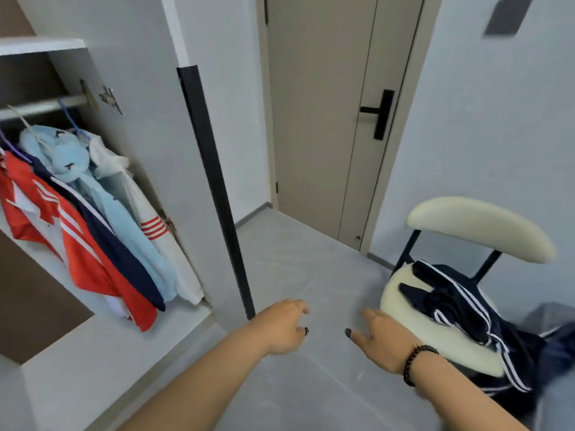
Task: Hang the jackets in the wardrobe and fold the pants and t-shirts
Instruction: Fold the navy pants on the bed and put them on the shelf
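Nearest the camera, the left hand (281,328) and the right hand (381,337) hover over the grey floor (295,269) with fingers loose and nothing in them, the right one just beside the cream chair (413,325). On that seat lies the navy striped garment (460,309), crumpled and spilling off the edge; it looks light, limp and a little slick, so a pinch at the waistband or collar would probably lift it cleanly. Farther left, the open wardrobe (130,88) already holds hung jackets (102,213), with a closed door (317,119) beyond.
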The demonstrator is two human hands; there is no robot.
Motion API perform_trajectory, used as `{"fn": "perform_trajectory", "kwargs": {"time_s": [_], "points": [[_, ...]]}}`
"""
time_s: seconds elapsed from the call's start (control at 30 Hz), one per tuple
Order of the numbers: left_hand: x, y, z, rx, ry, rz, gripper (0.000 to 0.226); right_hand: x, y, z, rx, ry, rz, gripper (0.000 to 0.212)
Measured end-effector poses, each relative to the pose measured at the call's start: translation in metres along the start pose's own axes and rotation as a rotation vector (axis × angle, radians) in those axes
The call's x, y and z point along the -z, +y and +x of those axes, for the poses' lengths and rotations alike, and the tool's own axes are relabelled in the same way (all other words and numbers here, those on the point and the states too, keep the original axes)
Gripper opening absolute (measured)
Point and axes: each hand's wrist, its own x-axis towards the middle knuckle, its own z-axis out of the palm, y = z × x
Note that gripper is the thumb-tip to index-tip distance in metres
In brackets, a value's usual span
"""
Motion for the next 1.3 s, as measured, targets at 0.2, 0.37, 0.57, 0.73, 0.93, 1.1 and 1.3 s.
{"fn": "perform_trajectory", "kwargs": {"time_s": [0.2,0.37,0.57,0.73,0.93,1.1,1.3], "points": [[-0.042,0.095,0.051,-0.096,-0.068,0.012,0.045,0.012,0.105,-0.03,-0.094,-0.003,0.021,0.049],[-0.07,0.157,0.084,-0.177,-0.158,0.047,0.047,0.016,0.172,-0.055,-0.179,0.02,0.105,0.048],[-0.093,0.211,0.127,-0.283,-0.245,-0.004,0.05,0.012,0.233,-0.066,-0.331,0.009,0.19,0.044],[-0.101,0.235,0.172,-0.32,-0.321,-0.004,0.053,0.013,0.262,-0.05,-0.379,-0.049,0.241,0.046],[-0.098,0.25,0.253,-0.332,-0.371,-0.018,0.061,0.039,0.303,0.007,-0.43,-0.041,0.27,0.042],[-0.097,0.258,0.331,-0.336,-0.393,-0.032,0.061,0.056,0.341,0.068,-0.47,-0.071,0.303,0.043],[-0.111,0.269,0.432,-0.326,-0.456,-0.055,0.061,0.062,0.389,0.142,-0.533,-0.068,0.41,0.051]]}}
